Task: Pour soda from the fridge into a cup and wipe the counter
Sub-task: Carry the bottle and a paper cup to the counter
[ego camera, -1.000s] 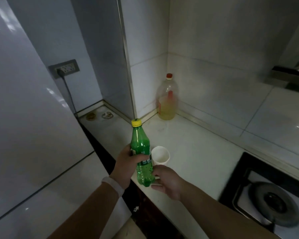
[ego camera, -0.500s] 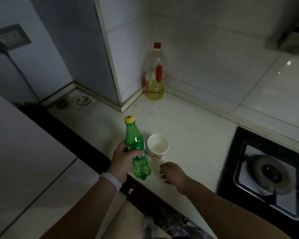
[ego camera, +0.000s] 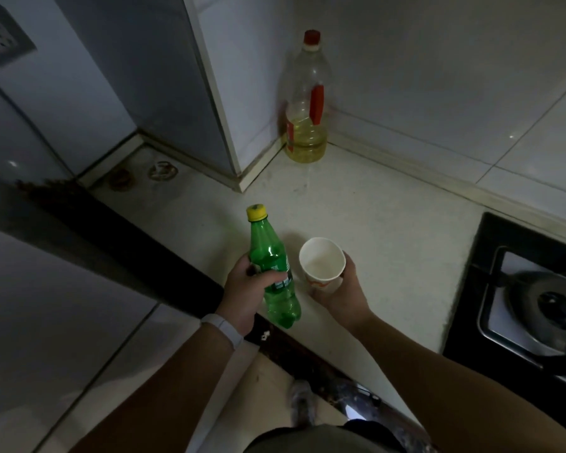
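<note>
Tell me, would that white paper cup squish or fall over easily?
Probably yes. The paper cup looks thin-walled and empty, so the right hand wrapped around it could likely dent it. Being light, it might tip if the green bottle bumps it.

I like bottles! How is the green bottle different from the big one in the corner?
The green bottle is small with a yellow cap; the corner bottle is bigger, clear, red-capped. The green bottle is held in the left hand; the corner bottle stands alone on the counter, yellowish liquid at its bottom. Both are capped.
</note>
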Demonstrator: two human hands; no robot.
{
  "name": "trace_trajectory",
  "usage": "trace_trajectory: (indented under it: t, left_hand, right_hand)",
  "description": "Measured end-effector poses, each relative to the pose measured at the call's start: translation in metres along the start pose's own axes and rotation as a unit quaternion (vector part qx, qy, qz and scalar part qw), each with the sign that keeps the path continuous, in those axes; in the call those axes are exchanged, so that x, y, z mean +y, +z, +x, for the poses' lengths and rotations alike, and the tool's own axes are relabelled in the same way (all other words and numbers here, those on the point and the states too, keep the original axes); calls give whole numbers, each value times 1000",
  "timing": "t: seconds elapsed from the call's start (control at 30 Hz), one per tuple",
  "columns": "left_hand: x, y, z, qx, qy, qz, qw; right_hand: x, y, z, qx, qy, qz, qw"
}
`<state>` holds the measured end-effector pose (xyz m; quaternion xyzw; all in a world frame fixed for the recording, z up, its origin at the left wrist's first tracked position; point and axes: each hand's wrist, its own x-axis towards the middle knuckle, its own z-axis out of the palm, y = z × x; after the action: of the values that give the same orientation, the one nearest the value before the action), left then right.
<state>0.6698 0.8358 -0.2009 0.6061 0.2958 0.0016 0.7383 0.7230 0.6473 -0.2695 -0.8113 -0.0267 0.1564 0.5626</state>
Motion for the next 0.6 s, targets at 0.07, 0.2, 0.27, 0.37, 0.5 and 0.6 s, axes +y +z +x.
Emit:
trace_trajectory:
  t: [0.07,0.2,0.27,0.37,0.5,0.6]
  left_hand:
    - [2,-1,0,-3,0,5,1000]
    - [2,-8,1,-5,-7,11,1000]
    - [2,-11,2,-7,-9,13,1000]
    - [0,-14,4,-11,-13,20,1000]
    - [-1,-14,6,-12,-7,25,1000]
    - [0,-8,7,-19,-5,30,999]
  right_hand:
    - [-3,6,4,15,4,2,1000]
    - [-3,11,11,25,5,-8,1000]
    - [1,13,13,30,15,-13,999]
    - [6,16,14,34,25,-23,999]
    - [4,14,13,50,26,-3,998]
    - [3,3,9,63,37,33,997]
